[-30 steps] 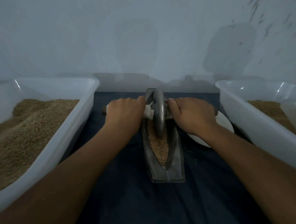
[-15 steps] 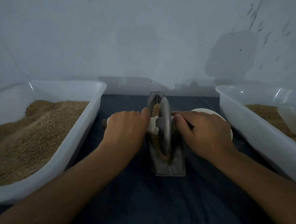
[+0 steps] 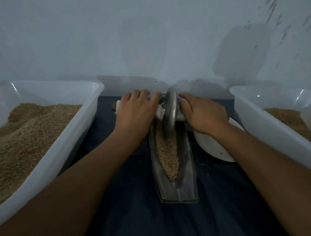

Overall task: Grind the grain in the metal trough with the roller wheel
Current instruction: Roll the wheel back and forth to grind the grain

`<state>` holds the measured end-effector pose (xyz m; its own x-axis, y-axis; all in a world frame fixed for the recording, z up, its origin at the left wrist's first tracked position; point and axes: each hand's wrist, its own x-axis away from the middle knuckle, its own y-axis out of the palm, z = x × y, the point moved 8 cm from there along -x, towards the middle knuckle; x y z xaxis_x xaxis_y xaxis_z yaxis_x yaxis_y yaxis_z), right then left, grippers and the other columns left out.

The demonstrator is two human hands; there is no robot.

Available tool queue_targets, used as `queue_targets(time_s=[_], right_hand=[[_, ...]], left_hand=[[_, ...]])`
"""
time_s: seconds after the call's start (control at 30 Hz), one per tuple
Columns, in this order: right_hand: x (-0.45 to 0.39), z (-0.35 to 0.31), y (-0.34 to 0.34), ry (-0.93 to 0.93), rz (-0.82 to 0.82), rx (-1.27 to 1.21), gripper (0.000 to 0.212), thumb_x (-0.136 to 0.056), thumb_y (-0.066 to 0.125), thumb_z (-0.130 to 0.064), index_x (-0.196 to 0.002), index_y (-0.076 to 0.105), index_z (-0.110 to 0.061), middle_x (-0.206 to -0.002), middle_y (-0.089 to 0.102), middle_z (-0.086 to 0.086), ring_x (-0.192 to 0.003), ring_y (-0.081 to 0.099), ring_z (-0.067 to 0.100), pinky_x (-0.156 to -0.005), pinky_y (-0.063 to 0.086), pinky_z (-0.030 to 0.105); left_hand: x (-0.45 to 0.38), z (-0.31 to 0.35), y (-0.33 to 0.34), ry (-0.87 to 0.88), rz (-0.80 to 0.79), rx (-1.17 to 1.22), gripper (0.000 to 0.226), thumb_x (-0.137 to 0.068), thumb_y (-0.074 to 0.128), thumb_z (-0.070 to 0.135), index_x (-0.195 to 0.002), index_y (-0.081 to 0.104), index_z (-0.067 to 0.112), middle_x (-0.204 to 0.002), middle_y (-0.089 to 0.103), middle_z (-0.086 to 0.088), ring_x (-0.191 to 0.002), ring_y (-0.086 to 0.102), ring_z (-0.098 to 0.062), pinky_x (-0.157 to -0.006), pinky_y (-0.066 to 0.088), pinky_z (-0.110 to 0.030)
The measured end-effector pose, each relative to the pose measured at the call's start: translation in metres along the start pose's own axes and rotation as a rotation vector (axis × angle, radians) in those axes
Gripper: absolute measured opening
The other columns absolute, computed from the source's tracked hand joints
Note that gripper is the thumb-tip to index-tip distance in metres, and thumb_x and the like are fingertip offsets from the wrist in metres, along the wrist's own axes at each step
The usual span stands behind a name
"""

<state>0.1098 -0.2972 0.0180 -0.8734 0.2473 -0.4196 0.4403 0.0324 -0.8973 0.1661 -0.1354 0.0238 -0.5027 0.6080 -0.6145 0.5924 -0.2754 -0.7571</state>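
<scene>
Hands: left hand (image 3: 135, 111) and right hand (image 3: 203, 114) press axle handle (image 3: 160, 113), fingers straight; roller wheel (image 3: 169, 115) in trough (image 3: 186, 169).

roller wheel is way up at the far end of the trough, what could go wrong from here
The roller wheel stands at the far end of the metal trough; pushed further, it might ride out over the end. The left hand and right hand press the handle with fingers close beside the disc, so a slip could pinch them. A hard pull back could scatter grain onto the dark cloth.
</scene>
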Motion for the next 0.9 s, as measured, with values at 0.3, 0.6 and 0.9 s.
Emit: queue_targets(time_s=[0.3, 0.6, 0.9], right_hand=[[-0.020, 0.003, 0.003, 0.036, -0.035, 0.030, 0.052, -0.104, 0.021, -0.055, -0.151, 0.037, -0.040, -0.135, 0.063, 0.003, -0.119, 0.058, 0.030, -0.074, 0.033, 0.035], [0.039, -0.019, -0.016, -0.046, 0.070, 0.047, 0.056, -0.105, 0.013, -0.048, -0.139, 0.057, -0.037, -0.117, 0.070, 0.003, -0.113, 0.063, 0.025, -0.080, 0.051, 0.037], [0.100, -0.035, -0.045, -0.020, 0.170, -0.039, 0.050, -0.106, 0.026, -0.041, -0.099, 0.073, -0.026, -0.080, 0.066, -0.007, -0.070, 0.058, 0.016, -0.056, 0.038, 0.029]], left_hand=[[-0.004, -0.006, 0.005, -0.063, 0.009, 0.008, 0.038, -0.092, 0.061, 0.025, -0.127, 0.047, 0.021, -0.109, 0.063, -0.004, -0.096, 0.062, -0.027, -0.080, 0.042, -0.036], [0.033, 0.005, -0.023, -0.018, -0.026, -0.071, 0.024, -0.092, 0.059, 0.029, -0.113, 0.049, 0.024, -0.100, 0.063, 0.005, -0.086, 0.062, -0.018, -0.067, 0.029, -0.030], [0.068, 0.023, -0.071, 0.024, -0.078, -0.094, 0.025, -0.087, 0.060, 0.017, -0.095, 0.036, 0.022, -0.092, 0.061, 0.001, -0.077, 0.054, -0.020, -0.065, 0.033, -0.033]])
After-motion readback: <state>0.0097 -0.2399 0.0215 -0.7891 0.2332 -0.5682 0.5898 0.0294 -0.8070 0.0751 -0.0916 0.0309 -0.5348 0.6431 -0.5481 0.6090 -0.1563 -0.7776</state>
